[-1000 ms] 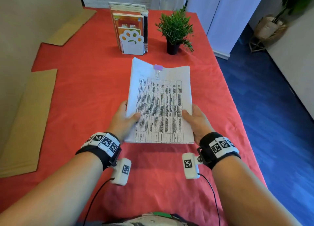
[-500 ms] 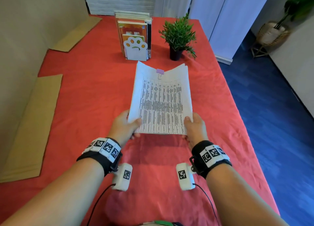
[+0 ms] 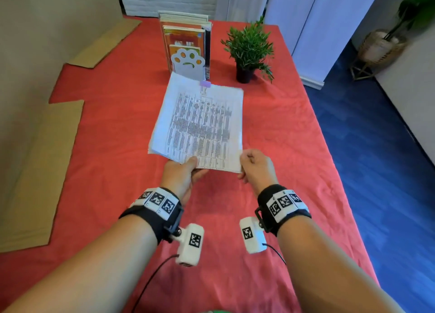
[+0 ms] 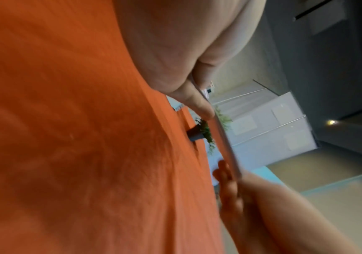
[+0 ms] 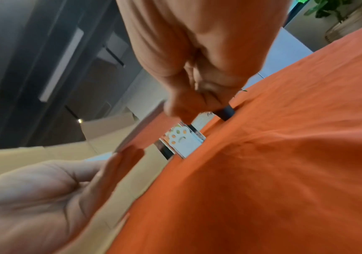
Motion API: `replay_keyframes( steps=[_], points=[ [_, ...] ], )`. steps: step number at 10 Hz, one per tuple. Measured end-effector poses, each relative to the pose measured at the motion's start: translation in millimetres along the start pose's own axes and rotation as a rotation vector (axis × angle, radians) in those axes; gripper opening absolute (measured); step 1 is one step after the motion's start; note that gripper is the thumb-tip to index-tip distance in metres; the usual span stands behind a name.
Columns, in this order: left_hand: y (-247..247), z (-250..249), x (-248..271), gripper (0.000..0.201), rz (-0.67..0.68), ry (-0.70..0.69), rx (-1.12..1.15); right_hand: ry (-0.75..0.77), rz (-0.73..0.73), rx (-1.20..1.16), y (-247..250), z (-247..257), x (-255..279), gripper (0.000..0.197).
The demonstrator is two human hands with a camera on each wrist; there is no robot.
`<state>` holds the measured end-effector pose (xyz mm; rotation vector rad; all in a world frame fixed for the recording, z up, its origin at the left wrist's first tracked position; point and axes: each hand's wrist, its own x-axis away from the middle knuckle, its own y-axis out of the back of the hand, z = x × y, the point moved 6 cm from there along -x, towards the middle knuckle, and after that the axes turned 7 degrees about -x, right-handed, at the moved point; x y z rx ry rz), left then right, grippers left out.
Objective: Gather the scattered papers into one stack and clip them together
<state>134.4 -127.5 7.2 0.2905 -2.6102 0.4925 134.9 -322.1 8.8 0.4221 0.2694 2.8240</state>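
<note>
Papers (image 3: 200,124), already gathered under a purple clip (image 3: 205,84) at their far edge, hang lifted over the red tablecloth (image 3: 106,148). Your left hand (image 3: 182,177) and right hand (image 3: 256,169) each pinch a near corner; keep both pinches level so sheets don't fan. Printed table text is too blurred to read.
</note>
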Motion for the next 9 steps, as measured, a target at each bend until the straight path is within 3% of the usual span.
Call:
replay_keyframes(
  steps=[2, 3, 5, 6, 7, 8, 9],
  points=[
    [44, -13, -51, 0.023, -0.111, 0.014, 0.014, -0.119, 0.334, 0.937, -13, -60, 15, 0.053],
    [61, -20, -75, 0.028, -0.145, 0.050, 0.056, -0.117, 0.442, 1.041, -26, -74, 25, 0.060],
    [80, -25, -114, 0.019, -0.209, 0.161, 0.002, -0.146, 0.483, 1.090, -29, -84, 30, 0.068],
    [82, -33, -120, 0.017, -0.272, 0.130, -0.099, -0.149, 0.498, 1.099, -27, -83, 28, 0.069],
    [76, -41, -127, 0.042, -0.280, 0.102, -0.215, -0.150, 0.522, 1.110, -27, -85, 28, 0.070],
    [71, -61, -123, 0.037, -0.277, 0.049, -0.670, -0.156, 0.527, 1.117, -27, -82, 28, 0.071],
    [59, -65, -112, 0.044, -0.076, -0.087, -1.426, -0.113, 0.515, 1.083, -23, -76, 33, 0.068]
  ],
)
